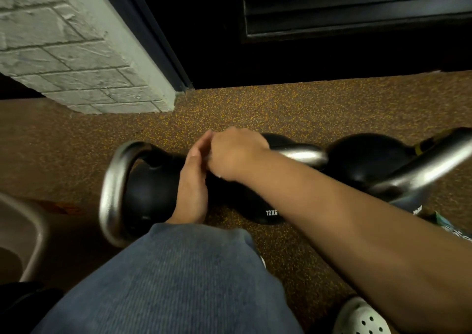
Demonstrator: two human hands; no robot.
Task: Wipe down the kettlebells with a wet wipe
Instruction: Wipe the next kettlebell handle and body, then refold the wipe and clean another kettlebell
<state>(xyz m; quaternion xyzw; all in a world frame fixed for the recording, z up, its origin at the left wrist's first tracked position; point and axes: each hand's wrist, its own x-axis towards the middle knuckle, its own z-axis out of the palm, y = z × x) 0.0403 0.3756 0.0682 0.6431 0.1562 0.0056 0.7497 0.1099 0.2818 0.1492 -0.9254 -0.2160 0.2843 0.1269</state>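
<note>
Three kettlebells (153,188) in row on floor (255,109); wall corner (89,60) behind left one.

**Hidden, cropped and blurred**

The right hand (236,152) closes over the middle kettlebell's handle (301,155), covering whatever it grips; only a white speck shows beneath it. The left hand's (192,188) wrist vanishes behind a denim knee (173,280). The right kettlebell (370,160) is motion-blurred and cropped at the frame edge.

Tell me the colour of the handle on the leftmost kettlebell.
Shiny silver metal, against a black body; the head view shows the handle of the leftmost kettlebell clearly.
</note>
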